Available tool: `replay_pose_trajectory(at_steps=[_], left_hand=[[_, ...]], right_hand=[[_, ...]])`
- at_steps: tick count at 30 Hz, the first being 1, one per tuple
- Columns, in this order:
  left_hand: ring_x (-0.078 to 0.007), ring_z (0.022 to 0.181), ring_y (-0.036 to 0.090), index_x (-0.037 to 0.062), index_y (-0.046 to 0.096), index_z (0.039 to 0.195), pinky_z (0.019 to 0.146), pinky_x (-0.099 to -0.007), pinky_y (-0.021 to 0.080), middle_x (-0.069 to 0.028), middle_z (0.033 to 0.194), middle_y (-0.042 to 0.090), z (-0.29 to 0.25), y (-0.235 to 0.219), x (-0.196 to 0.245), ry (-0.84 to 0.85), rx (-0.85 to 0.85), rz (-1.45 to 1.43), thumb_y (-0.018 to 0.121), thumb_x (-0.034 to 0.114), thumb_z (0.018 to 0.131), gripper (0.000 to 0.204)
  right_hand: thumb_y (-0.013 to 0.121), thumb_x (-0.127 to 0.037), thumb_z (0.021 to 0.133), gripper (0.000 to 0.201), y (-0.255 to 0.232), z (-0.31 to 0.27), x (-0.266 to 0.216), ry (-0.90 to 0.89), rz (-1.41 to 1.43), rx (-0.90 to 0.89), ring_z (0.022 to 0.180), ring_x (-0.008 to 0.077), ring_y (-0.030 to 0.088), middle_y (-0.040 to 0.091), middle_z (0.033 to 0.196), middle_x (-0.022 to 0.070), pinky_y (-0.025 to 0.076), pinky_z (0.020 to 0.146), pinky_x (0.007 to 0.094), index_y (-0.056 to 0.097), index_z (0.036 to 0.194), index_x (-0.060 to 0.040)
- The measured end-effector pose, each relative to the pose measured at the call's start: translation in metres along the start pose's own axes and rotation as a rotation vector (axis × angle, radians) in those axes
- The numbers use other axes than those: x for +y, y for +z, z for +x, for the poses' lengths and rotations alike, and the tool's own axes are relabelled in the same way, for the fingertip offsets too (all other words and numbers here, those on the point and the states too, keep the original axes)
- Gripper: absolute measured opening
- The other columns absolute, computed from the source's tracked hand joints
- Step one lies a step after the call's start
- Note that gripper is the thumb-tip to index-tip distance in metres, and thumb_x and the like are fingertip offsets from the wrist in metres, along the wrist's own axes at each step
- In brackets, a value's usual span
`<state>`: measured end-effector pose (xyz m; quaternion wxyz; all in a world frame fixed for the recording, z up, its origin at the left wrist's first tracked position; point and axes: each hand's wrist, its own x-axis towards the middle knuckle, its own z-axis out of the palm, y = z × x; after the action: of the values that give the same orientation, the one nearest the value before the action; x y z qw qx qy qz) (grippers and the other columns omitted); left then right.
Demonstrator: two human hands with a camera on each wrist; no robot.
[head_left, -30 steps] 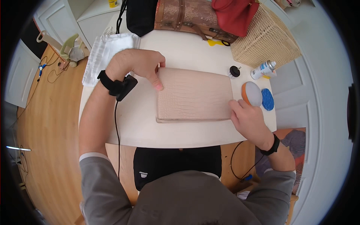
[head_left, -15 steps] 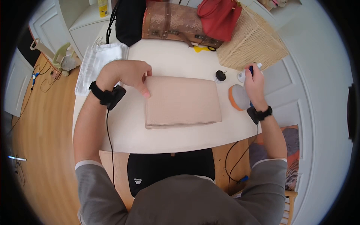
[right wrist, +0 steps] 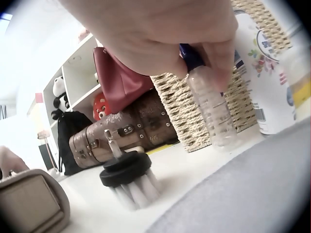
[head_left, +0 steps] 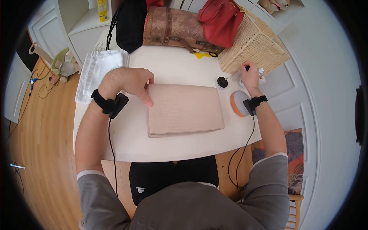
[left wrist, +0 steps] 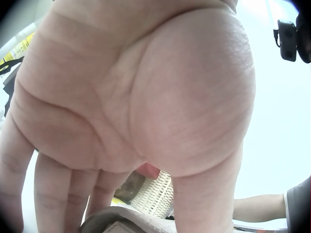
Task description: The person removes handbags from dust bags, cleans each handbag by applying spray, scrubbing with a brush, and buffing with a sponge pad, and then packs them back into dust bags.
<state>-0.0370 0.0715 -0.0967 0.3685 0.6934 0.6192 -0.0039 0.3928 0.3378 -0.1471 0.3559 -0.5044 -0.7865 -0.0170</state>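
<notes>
A pale pink crocodile-textured clutch bag (head_left: 184,109) lies on the white table (head_left: 176,147). My left hand (head_left: 130,83) grips its far left corner, thumb on top and the other fingers round the edge. In the left wrist view the palm (left wrist: 121,92) covers most of the picture, the clutch low between thumb and fingers. At the table's right, my right hand (head_left: 250,78) pinches a small clear bottle (right wrist: 211,109) by its dark blue cap (right wrist: 191,56). The bottle's base is close to the tabletop, beside a white printed spray can (right wrist: 265,73).
A black brush head with white bristles (head_left: 221,82) and a grey-and-orange round pad (head_left: 240,102) sit right of the clutch. Behind are a wicker basket (head_left: 255,42), red handbag (head_left: 221,25), brown case (head_left: 176,28) and black bag (head_left: 130,28). White cloth (head_left: 100,73) lies left.
My right hand has left the clutch's right edge, moved up to the bottles by the basket and now pinches the clear bottle's cap. The left hand stays on the clutch; the head view has shifted.
</notes>
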Motion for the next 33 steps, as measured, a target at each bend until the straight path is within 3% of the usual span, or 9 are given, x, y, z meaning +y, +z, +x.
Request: replay_pose_trajectory(at_steps=[13, 16, 18, 22, 24, 25, 27, 31, 33], left_hand=[[-0.0285, 0.098, 0.074, -0.0048, 0.064, 0.128, 0.081, -0.0371, 0.061, -0.0155, 0.110, 0.076, 0.000, 0.000, 0.002, -0.018, 0.008, 0.017, 0.102, 0.033, 0.065, 0.082], [-0.0289, 0.099, 0.074, -0.0048, 0.064, 0.128, 0.082, -0.0372, 0.061, -0.0158, 0.111, 0.076, 0.000, -0.001, 0.003, -0.015, -0.007, 0.023, 0.102, 0.033, 0.065, 0.083], [-0.0289, 0.099, 0.074, -0.0049, 0.064, 0.129, 0.081, -0.0375, 0.061, -0.0158, 0.111, 0.076, 0.001, 0.001, 0.001, -0.012, 0.005, 0.033, 0.102, 0.033, 0.065, 0.084], [-0.0288, 0.098, 0.074, -0.0047, 0.064, 0.129, 0.082, -0.0384, 0.062, -0.0160, 0.113, 0.075, 0.000, -0.001, 0.004, -0.043, 0.011, 0.032, 0.102, 0.032, 0.065, 0.083], [-0.0288, 0.098, 0.074, -0.0046, 0.064, 0.129, 0.082, -0.0383, 0.062, -0.0161, 0.113, 0.075, -0.002, -0.002, 0.007, -0.050, 0.001, 0.018, 0.102, 0.032, 0.065, 0.083], [-0.0288, 0.098, 0.074, -0.0045, 0.063, 0.129, 0.082, -0.0381, 0.062, -0.0163, 0.113, 0.075, -0.002, -0.002, 0.008, -0.056, -0.005, 0.003, 0.102, 0.031, 0.065, 0.083], [-0.0285, 0.098, 0.074, -0.0044, 0.063, 0.130, 0.080, -0.0380, 0.062, -0.0159, 0.113, 0.075, -0.001, -0.002, 0.006, -0.035, -0.008, 0.002, 0.102, 0.032, 0.065, 0.084], [-0.0273, 0.098, 0.074, -0.0036, 0.064, 0.131, 0.077, -0.0372, 0.062, -0.0146, 0.112, 0.076, 0.000, -0.001, 0.000, 0.009, 0.005, 0.008, 0.102, 0.035, 0.065, 0.086], [-0.0265, 0.096, 0.074, -0.0036, 0.065, 0.129, 0.077, -0.0367, 0.062, -0.0142, 0.111, 0.076, -0.001, -0.002, 0.000, 0.021, 0.005, 0.015, 0.100, 0.035, 0.068, 0.080]], right_hand=[[0.075, -0.027, 0.093, 0.034, -0.015, 0.002, -0.028, 0.049, -0.156, -0.093, 0.101, 0.0450, 0.072, 0.075, 0.101, 0.0272, 0.056, 0.090, 0.0502, 0.067, 0.111, 0.0003], [0.074, -0.025, 0.093, 0.035, -0.026, 0.003, -0.041, 0.092, -0.209, -0.117, 0.105, 0.0448, 0.071, 0.073, 0.110, 0.0278, 0.056, 0.091, 0.0511, 0.067, 0.114, 0.0015], [0.073, -0.023, 0.093, 0.035, -0.038, -0.004, -0.059, -0.027, -0.397, 0.005, 0.110, 0.0456, 0.069, 0.070, 0.118, 0.0282, 0.056, 0.093, 0.0512, 0.066, 0.116, 0.0014], [0.074, -0.024, 0.092, 0.039, -0.051, -0.019, -0.088, -0.249, -0.267, 0.048, 0.114, 0.0459, 0.067, 0.067, 0.124, 0.0271, 0.056, 0.096, 0.0507, 0.067, 0.121, 0.0003], [0.076, -0.023, 0.091, 0.043, -0.040, -0.031, -0.095, -0.195, -0.136, -0.312, 0.114, 0.0458, 0.068, 0.068, 0.124, 0.0270, 0.056, 0.099, 0.0487, 0.067, 0.127, -0.0004], [0.076, -0.023, 0.091, 0.043, -0.034, -0.037, -0.092, -0.190, -0.137, -0.310, 0.114, 0.0458, 0.068, 0.068, 0.124, 0.0270, 0.056, 0.099, 0.0487, 0.067, 0.127, -0.0004], [0.076, -0.020, 0.091, 0.047, -0.018, -0.046, -0.084, -0.290, -0.130, -0.612, 0.114, 0.0454, 0.068, 0.069, 0.125, 0.0281, 0.055, 0.099, 0.0474, 0.067, 0.132, -0.0012], [0.076, -0.018, 0.091, 0.046, -0.002, -0.048, -0.092, -0.183, -0.094, -0.755, 0.114, 0.0433, 0.069, 0.070, 0.123, 0.0287, 0.055, 0.099, 0.0468, 0.068, 0.133, -0.0030], [0.079, -0.018, 0.089, 0.045, -0.001, -0.050, -0.099, -0.206, -0.049, -0.535, 0.108, 0.0408, 0.071, 0.073, 0.116, 0.0255, 0.056, 0.095, 0.0451, 0.068, 0.131, -0.0042]])
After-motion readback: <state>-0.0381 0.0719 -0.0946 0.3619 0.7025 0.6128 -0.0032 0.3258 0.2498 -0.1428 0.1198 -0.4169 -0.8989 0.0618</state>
